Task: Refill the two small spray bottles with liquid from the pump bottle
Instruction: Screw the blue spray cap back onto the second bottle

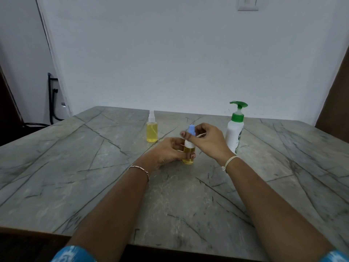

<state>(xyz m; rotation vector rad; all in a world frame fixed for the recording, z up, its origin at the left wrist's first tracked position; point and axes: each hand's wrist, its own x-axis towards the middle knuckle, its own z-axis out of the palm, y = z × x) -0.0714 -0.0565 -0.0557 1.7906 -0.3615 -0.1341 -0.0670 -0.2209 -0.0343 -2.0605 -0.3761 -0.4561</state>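
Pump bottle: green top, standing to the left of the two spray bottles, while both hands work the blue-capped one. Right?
Not quite. In the head view the pump bottle stands to the right of both spray bottles. The rest holds: left hand grips the blue-capped spray bottle, right hand at its cap.

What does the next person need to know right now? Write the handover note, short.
Left hand: fingers wrapped around the body of the near spray bottle, which stands on the table.
Right hand: fingers pinch that bottle's blue cap at the top.
Second spray bottle: stands alone farther back to the left, clear cap on.
Pump bottle: upright to the right, untouched.
Done: both spray bottles show yellow liquid; whether either is full I cannot tell.
Left: confirm the fill levels, seat the blue cap.
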